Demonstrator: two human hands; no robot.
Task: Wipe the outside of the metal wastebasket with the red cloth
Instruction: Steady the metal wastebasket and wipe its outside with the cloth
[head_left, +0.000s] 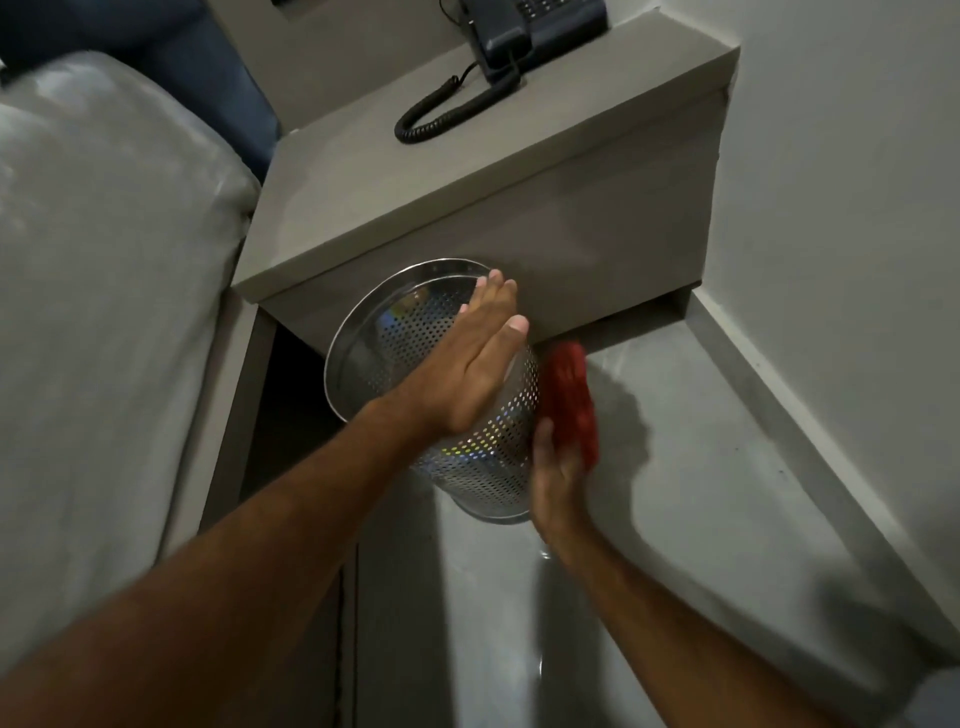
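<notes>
A perforated metal wastebasket (483, 467) is tilted, its open rim turned up and to the left, under the front edge of a grey bedside unit. My left hand (470, 358) lies flat across its mouth and upper side, fingers straight and together. The red cloth (571, 402) is pressed against the basket's right outer wall. My right hand (556, 483) holds the cloth from below, with the fingers mostly hidden behind it.
The grey bedside unit (467, 171) carries a dark corded telephone (519, 36) at the back. A bed with pale covering (104, 286) fills the left. A grey wall with skirting (831, 260) runs along the right. Shiny grey floor (675, 519) lies below.
</notes>
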